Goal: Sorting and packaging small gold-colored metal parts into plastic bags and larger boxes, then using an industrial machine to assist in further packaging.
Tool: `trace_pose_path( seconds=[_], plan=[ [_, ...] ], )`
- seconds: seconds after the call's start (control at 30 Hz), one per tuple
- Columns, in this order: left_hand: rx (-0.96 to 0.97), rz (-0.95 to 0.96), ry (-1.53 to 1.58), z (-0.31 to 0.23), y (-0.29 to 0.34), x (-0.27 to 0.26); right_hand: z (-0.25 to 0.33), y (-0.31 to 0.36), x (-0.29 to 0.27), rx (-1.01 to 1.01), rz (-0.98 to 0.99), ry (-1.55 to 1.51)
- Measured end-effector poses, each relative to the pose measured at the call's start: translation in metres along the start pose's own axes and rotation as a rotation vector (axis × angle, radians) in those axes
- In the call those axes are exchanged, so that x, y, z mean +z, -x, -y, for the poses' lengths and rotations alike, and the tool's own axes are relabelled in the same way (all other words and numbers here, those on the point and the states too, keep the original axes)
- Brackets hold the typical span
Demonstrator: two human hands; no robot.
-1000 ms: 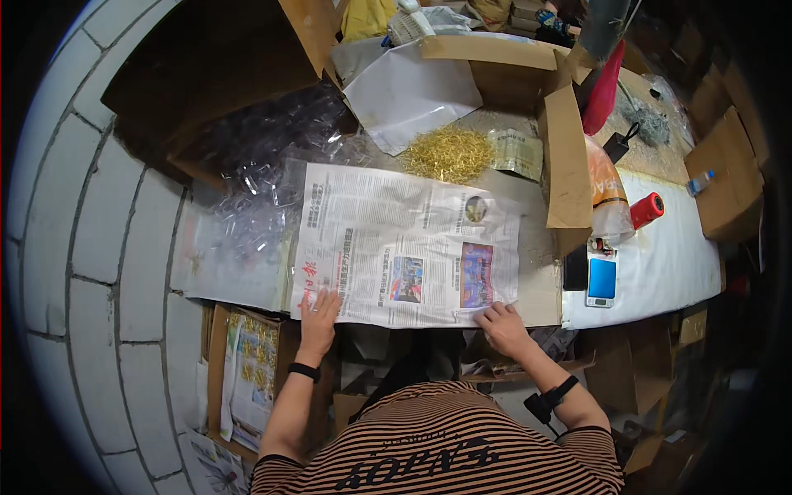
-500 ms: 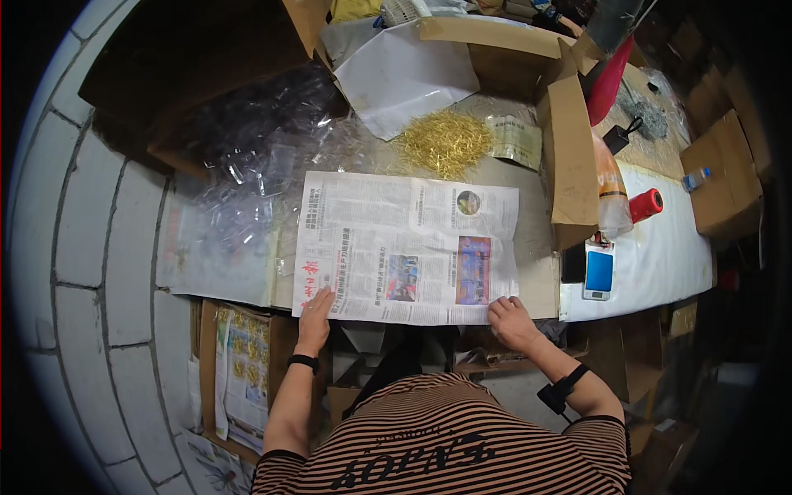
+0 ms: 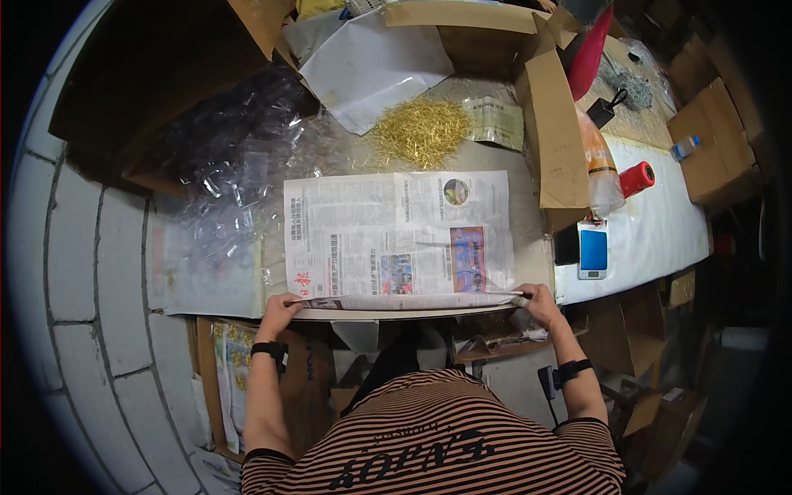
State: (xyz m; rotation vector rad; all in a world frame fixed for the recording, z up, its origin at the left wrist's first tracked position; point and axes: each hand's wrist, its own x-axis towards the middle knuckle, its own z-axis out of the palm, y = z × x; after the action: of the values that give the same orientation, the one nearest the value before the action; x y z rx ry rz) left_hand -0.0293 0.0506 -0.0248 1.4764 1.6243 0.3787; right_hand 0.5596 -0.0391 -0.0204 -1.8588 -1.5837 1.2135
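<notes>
A printed newspaper sheet point(image 3: 371, 223) lies flat on the table in front of me, its near edge turned up in a narrow fold. My left hand point(image 3: 281, 310) pinches the near left corner of that fold. At the near right corner, my right hand point(image 3: 539, 303) grips the other end between thumb and fingers. Just beyond the sheet's far edge sits a heap of gold, thin metallic pieces point(image 3: 422, 132). Beside the heap is a greenish printed packet point(image 3: 495, 122).
Many clear plastic bags point(image 3: 223, 157) spill from a large dark carton at left. A white sheet point(image 3: 375, 70) lies behind. A cardboard wall point(image 3: 561, 136) stands right; past it are a blue-topped scale point(image 3: 593, 249), a red spool point(image 3: 637, 178) and a black box point(image 3: 606, 109).
Both hands have moved to the newspaper's near corners and farther apart. The near edge, flat before, is now folded up. The whole view has shifted slightly.
</notes>
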Motion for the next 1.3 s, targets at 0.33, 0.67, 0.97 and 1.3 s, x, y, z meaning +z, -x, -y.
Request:
trace_pose_path(
  seconds=[0.33, 0.67, 0.97, 1.3],
  plan=[
    [0.007, -0.372, 0.138, 0.032, -0.002, 0.032, 0.011, -0.021, 0.022, 0.295, -0.202, -0.585],
    [0.043, -0.65, -0.08, 0.011, -0.002, 0.06, 0.019, -0.034, 0.038, 0.027, -0.466, 0.374],
    [0.076, -0.584, -0.579, 0.003, -0.009, 0.06, 0.025, -0.034, 0.042, 0.129, -0.476, 0.374],
    [0.212, -0.587, -0.749, -0.041, -0.006, 0.07, 0.019, -0.034, 0.044, 0.225, -0.512, 0.213]
  ],
)
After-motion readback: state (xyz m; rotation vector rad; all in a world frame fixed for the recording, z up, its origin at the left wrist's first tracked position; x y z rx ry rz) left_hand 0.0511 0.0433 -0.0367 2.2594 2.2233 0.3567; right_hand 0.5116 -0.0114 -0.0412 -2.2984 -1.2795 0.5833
